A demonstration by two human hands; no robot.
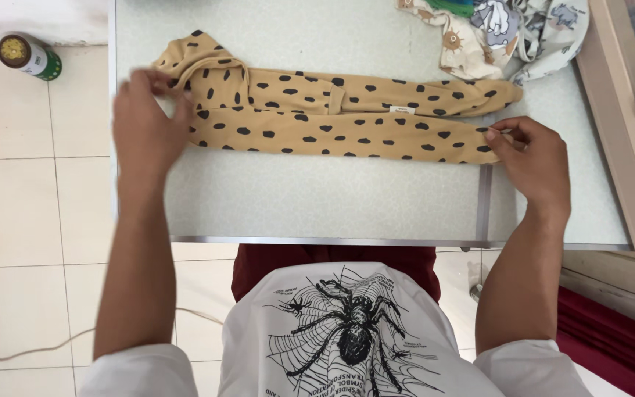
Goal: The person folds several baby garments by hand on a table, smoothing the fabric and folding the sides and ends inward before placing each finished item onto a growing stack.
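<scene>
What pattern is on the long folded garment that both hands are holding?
The garment is tan with scattered black spots, seen clearly in the head view.

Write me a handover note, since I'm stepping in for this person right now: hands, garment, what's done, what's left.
Left hand grips the hood end of the tan spotted garment; right hand pinches its other end.
The garment lies on the grey table, folded lengthwise into a narrow strip.
A pile of printed clothes sits at the far right corner.
Done: the lengthwise fold. Left, likely: folding the strip across.
</scene>
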